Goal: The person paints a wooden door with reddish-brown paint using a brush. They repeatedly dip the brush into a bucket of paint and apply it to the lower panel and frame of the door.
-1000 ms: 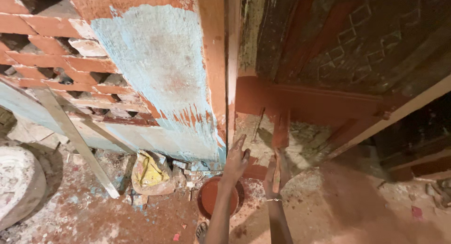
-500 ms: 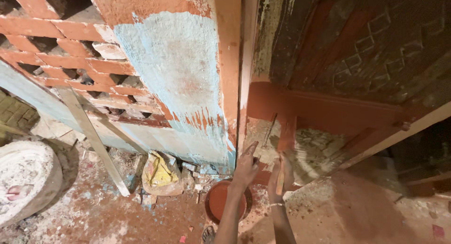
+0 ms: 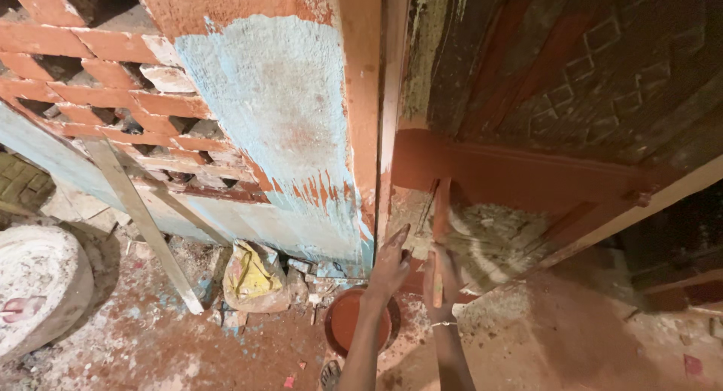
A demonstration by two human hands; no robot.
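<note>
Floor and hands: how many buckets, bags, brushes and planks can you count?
Bucket: 1
Bag: 1
Brush, in the right hand: 1
Plank: 1
Total: 4

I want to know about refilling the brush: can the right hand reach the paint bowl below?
Probably yes: the right hand with the brush is just above the bowl, with nothing between.

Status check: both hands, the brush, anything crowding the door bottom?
Right hand shut on paintbrush, bristles at the door's lower panel. Left hand open, fingers against the door edge. Paint bowl on the floor just below; nothing blocking.
</note>
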